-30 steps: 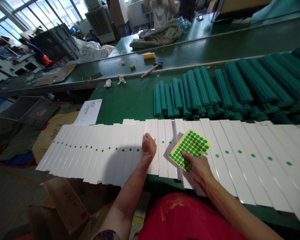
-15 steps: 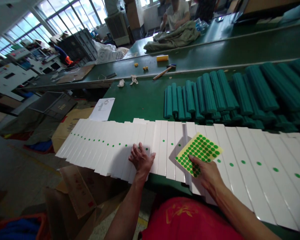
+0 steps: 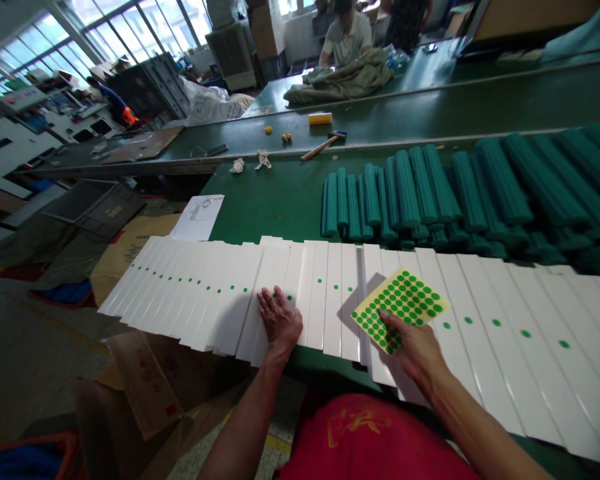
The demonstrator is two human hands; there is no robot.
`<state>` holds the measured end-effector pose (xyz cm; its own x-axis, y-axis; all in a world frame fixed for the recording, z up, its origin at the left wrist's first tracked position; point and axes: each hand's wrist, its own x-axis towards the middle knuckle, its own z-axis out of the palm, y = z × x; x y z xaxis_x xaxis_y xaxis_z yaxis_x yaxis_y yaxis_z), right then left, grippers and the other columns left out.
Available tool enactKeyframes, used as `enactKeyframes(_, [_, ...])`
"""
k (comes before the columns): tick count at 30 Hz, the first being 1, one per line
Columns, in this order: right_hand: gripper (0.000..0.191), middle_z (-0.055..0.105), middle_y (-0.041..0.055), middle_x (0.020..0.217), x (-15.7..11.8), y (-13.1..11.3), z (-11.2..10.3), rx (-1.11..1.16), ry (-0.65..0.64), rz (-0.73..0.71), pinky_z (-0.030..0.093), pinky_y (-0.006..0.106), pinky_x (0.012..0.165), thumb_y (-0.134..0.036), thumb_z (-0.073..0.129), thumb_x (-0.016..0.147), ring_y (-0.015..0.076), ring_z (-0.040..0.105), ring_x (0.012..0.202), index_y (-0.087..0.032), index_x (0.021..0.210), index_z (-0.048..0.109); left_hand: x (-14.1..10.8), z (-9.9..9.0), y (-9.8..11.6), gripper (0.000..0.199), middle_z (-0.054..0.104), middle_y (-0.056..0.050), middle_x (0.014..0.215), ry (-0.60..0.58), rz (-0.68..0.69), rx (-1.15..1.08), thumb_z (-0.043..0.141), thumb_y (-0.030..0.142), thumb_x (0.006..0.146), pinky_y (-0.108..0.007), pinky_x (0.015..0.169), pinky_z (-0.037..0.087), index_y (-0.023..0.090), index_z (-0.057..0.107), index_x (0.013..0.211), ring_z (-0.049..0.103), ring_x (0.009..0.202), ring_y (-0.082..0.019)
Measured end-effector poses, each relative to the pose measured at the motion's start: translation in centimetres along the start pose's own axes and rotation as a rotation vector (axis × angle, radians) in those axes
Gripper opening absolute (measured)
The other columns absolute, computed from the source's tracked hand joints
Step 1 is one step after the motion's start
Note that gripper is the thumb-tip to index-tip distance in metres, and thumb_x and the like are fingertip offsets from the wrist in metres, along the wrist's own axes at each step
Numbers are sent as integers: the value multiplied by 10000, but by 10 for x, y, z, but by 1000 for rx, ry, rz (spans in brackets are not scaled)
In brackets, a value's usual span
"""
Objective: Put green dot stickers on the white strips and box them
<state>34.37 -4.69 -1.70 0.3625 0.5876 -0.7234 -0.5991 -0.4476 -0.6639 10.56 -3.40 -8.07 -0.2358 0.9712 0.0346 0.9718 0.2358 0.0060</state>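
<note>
Left hand [image 3: 281, 321] palm-down on overlapping white cartons [image 3: 321, 313] — grip splayed, nothing grasped; right hand [image 3: 416, 343] — grip pinched on green-dot sticker sheet [image 3: 403, 301].

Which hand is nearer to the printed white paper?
Left. The left hand is on the white pieces, right of the printed white paper and nearer the person; the right hand, holding the sticker sheet, is farther right.

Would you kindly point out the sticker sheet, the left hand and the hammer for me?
Sticker sheet [image 3: 405, 303]: head view, middle of its green-dotted face.
Left hand [image 3: 281, 325]: head view, back of the hand.
Hammer [image 3: 319, 149]: head view, partway along its handle.
</note>
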Motion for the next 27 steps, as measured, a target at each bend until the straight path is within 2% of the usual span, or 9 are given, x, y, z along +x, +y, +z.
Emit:
enactKeyframes(3, [359,729,31,730,-1,-1,3,-10,-34,5,578,245,520,-110,842,502,177,681,609,-109,821,676,0,-6,2,695,294,-289,1427,10,1,2,552,289,773,-484,1038,311,30,367,1391,276,1330,-405])
enactKeyframes(7, [366,732,25,749,0,-3,2,-10,-36,-20,583,241,540,-95,843,497,174,684,627,-124,821,675,10,-18,1,751,388,-212,1305,-37,-20,-32,610,301,693,-476,933,374,133,377,1388,411,1144,-361])
enactKeyframes(10, [359,729,31,739,4,-1,-1,-37,-12,-12,584,250,535,-102,851,490,170,673,595,-121,799,670,16,-21,1,800,407,-180,1222,-58,-47,-57,636,295,630,-478,884,384,156,375,1373,416,1071,-344])
enactKeyframes(16, [403,722,27,730,8,-1,-3,-28,-12,8,591,267,542,-92,861,461,180,674,603,-126,813,667,17,-14,1,843,391,-186,1214,-35,-47,-126,626,225,608,-449,888,383,138,327,1391,414,1084,-341])
enactKeyframes(20, [416,717,16,733,6,-6,-2,-3,-34,-24,581,243,522,-88,863,458,176,677,620,-135,820,664,20,-25,-1,880,457,-164,1168,-72,-78,-255,647,211,586,-425,927,376,124,313,1395,452,1043,-312])
enactKeyframes(23, [411,720,23,748,5,-11,-5,18,-43,-32,581,232,529,-92,863,467,174,679,634,-134,824,664,15,-38,12,916,488,-151,1161,-99,-137,-390,673,228,580,-414,941,376,132,285,1404,468,1041,-302])
enactKeyframes(27, [436,725,14,783,4,-18,-13,35,-37,-64,596,234,577,-96,868,466,173,688,680,-148,851,672,1,-44,58,947,496,-145,1159,-154,-75,-524,709,231,565,-410,928,394,150,281,1406,470,1044,-296])
